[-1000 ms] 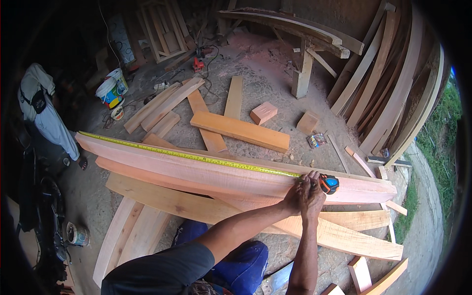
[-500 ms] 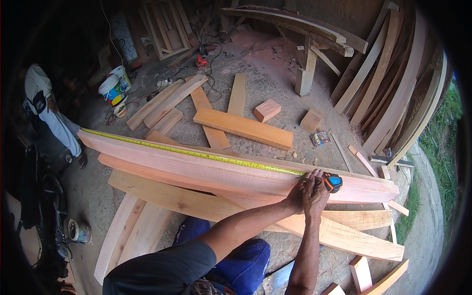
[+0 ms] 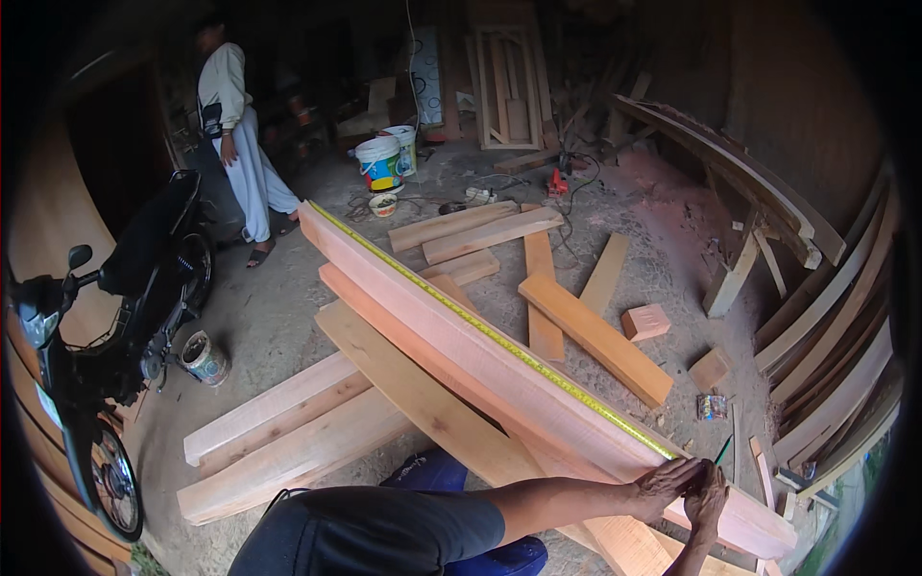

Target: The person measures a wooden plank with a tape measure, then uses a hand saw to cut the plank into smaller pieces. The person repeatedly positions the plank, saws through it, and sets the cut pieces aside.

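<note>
A long pale pink beam (image 3: 465, 346) lies diagonally across other planks, with a yellow measuring tape (image 3: 534, 363) stretched along its top. At the near right end my left hand (image 3: 665, 488) has its fingers pressed together on the tape, where it meets the dark, mostly hidden case. My right hand (image 3: 708, 499) is curled right beside it, overlapping the case; what it grips is unclear. A thin green stick (image 3: 725, 447) shows just above my hands. Beneath the beam lie an orange plank (image 3: 357, 296) and a wider pale board (image 3: 384, 378).
A person (image 3: 245, 154) stands behind a black motorbike (image 3: 134, 288) on the left. Buckets (image 3: 377, 163), loose planks (image 3: 591, 338) and a red power tool (image 3: 557, 182) lie farther back. Curved boards (image 3: 845, 317) lean at the right, below a trestle (image 3: 730, 264).
The view has swung left and up, so the beam runs more steeply and my hands sit lower right. The tape's case is now mostly covered; the green stick has appeared. The other person stands more upright.
</note>
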Demonstrator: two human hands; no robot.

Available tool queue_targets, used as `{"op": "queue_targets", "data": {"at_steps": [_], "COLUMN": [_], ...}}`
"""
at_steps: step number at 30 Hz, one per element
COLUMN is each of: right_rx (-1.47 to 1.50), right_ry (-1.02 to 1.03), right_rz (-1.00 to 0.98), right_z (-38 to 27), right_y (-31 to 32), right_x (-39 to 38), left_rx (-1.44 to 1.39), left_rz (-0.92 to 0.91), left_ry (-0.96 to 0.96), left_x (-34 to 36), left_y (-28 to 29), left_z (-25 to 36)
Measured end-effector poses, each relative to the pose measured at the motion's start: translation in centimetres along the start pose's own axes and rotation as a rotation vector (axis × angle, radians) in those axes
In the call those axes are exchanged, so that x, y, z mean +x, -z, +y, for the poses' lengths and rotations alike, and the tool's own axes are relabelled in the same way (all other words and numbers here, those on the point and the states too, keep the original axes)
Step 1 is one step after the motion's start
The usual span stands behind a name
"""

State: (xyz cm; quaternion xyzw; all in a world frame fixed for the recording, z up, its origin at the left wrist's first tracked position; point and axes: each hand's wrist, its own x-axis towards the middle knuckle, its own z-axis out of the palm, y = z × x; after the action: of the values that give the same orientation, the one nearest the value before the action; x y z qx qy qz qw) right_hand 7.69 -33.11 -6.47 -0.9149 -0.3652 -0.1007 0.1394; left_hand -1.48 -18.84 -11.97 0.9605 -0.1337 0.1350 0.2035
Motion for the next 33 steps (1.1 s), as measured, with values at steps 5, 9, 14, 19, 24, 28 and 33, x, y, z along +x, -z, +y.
{"op": "queue_targets", "data": {"at_steps": [5,9,14,19,24,28,33], "right_rx": [-0.064,0.015,-0.032,0.298,0.361,0.592,0.832], "right_ry": [0.287,0.398,0.532,0.724,0.502,0.361,0.226], "right_rz": [0.009,-0.112,-0.203,-0.366,-1.007,-1.063,-1.044], "right_z": [5.3,6.0,3.0,-1.4,-9.1,-17.2,-24.6], "right_y": [-3.0,-1.2,2.8,6.5,8.9,7.6,4.8], "right_x": [0.5,0.5,-2.2,-7.4,-13.6,-16.0,-17.5], "left_rx": [-0.081,-0.250,-1.425,-1.666,-1.682,-1.616,-1.521], "left_rz": [0.027,0.402,0.141,0.588,1.201,1.571,1.561], "left_ry": [-0.103,-0.059,0.676,0.872,0.855,0.897,0.812], "left_x": [-0.8,-8.7,-16.6,-21.3,-26.5,-31.6,-37.4], "left_y": [-0.3,-1.8,4.1,10.9,14.9,18.5,21.3], "left_z": [-2.4,-5.4,-8.9,-8.9,-10.7,-13.2,-14.7]}}
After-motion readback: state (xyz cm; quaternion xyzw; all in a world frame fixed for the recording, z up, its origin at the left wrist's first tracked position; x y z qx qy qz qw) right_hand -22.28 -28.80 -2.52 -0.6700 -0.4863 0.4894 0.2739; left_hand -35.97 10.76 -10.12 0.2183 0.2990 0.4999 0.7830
